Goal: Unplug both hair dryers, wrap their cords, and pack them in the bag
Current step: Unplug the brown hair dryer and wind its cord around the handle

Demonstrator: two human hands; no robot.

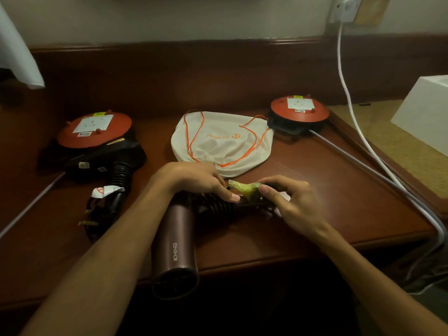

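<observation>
On the desk (315, 190) we hold one maroon hair dryer (175, 246), barrel toward us and overhanging the front edge, its ribbed black cord collar under our left hand (194, 180). The left grip is curled onto that collar and the gathered cord beside it; the right hand (288, 197) pinches a yellowish tie or tag (244, 189) at the cord bundle, thumb and forefinger closed on it. We judge this cord to be unplugged and in the last stage of wrapping, the securing not yet finished. Item two: a black hair dryer (106, 156) lies at the left, partly under the left orange cable reel (94, 129), with its cord (101, 212) coiled in front and plug pins showing, so it appears unplugged and bundled, though how tightly we cannot tell. Item three: the cream drawstring bag (223, 144) lies flat and closed mid-desk, just beyond our hands, with neither dryer inside. A second orange reel (299, 112) sits at the right rear, its socket face bare. Outstanding, by our estimate: finishing this tie, opening the bag, packing both dryers.
</observation>
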